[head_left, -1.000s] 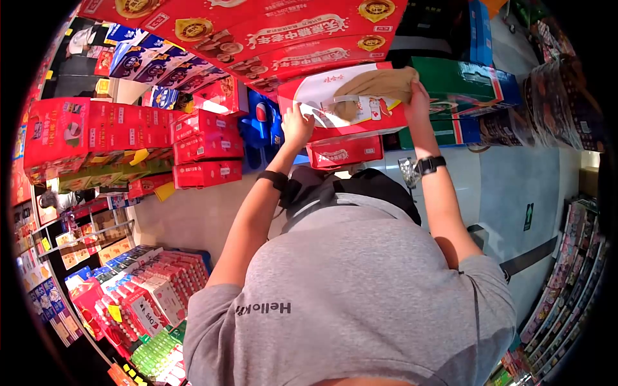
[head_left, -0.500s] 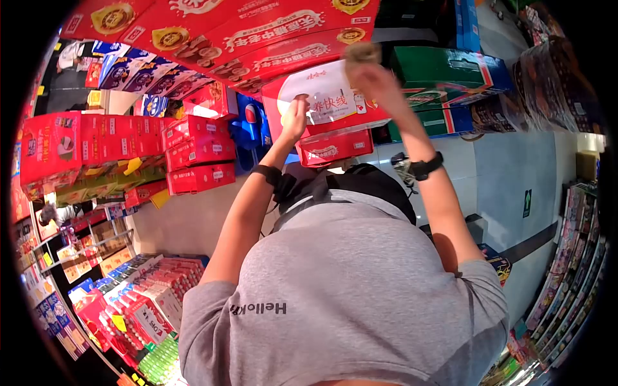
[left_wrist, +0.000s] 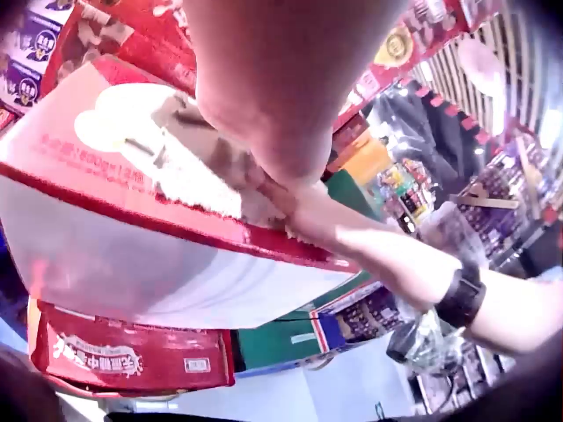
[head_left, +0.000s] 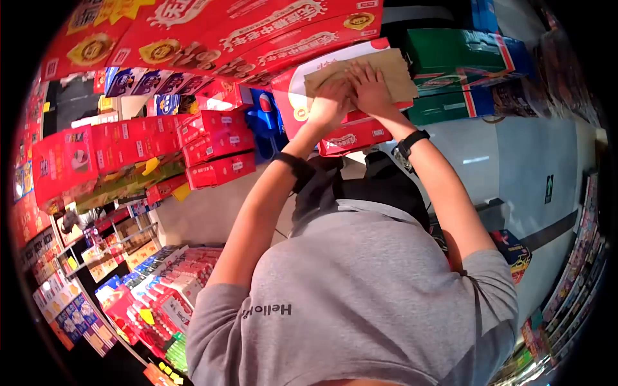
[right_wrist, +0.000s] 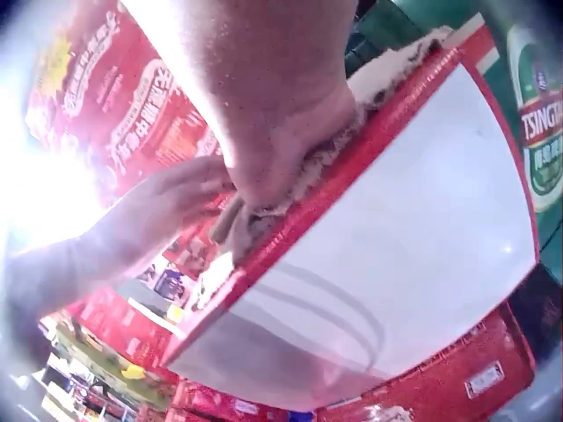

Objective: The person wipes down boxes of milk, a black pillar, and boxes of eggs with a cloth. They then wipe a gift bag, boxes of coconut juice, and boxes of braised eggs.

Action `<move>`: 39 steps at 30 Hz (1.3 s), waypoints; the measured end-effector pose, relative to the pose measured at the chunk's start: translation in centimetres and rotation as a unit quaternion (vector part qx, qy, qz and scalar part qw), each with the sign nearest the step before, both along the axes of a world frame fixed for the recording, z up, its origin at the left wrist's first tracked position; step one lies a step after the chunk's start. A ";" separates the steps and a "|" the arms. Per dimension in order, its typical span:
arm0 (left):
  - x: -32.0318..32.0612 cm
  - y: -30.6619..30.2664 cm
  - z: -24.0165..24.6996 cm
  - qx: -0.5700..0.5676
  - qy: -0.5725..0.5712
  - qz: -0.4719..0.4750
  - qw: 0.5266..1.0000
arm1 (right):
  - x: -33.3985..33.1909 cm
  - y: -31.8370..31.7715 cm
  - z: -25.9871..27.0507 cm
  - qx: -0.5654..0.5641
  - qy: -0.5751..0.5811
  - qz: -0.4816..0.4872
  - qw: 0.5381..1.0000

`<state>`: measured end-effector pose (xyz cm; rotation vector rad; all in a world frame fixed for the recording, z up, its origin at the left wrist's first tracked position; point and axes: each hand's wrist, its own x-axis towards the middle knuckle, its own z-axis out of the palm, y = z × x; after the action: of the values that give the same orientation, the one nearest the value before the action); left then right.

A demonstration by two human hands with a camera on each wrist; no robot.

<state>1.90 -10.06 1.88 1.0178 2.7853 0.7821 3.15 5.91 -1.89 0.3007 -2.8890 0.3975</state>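
A tan cloth (head_left: 399, 76) lies spread over the top of a red and white carton (head_left: 288, 96), covering most of its printing. My right hand (head_left: 371, 91) rests on the cloth, its fingers straight and spread. Close beside it, my left hand (head_left: 331, 103) touches the cloth with its fingertips near the right hand's. In the right wrist view, the left hand's fingers (right_wrist: 189, 189) look extended and the cloth bunches slightly by the right hand. The carton's white side (right_wrist: 396, 237) faces my body; the left wrist view shows the cloth (left_wrist: 211, 180) along its top edge.
Beneath the carton sits another red box (head_left: 354, 138). Large red cartons (head_left: 283, 42) are stacked behind it. Green boxes (head_left: 454, 55) adjoin on the right, and a blue object (head_left: 262, 122) stands on the left. More red boxes (head_left: 215, 132) lie farther left, with tiled floor (head_left: 470, 151) at right.
A second ago the right hand held the cloth bunched at the carton's right end, then lifted it. Now it is laid flat across the top, and the left hand has come in from the left onto it.
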 end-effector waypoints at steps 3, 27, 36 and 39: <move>-0.1 0.6 -2.6 0.030 0.027 -0.012 0.999 | -0.1 -0.6 1.0 0.135 -0.107 -0.009 0.985; 1.0 -4.2 -3.0 -0.205 0.083 0.118 0.968 | 0.8 -4.5 0.9 0.011 -0.074 0.080 0.994; 0.4 3.9 -3.1 -0.120 0.087 0.026 0.989 | 2.8 2.6 -0.1 0.044 -0.009 -0.054 0.998; 0.4 3.0 -3.2 -0.091 0.070 0.026 0.993 | 2.5 1.9 0.0 0.063 -0.029 -0.058 0.996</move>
<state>2.28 -7.03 -1.31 1.0077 2.9450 0.4663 5.70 7.78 -1.89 0.1422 -2.9755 0.2086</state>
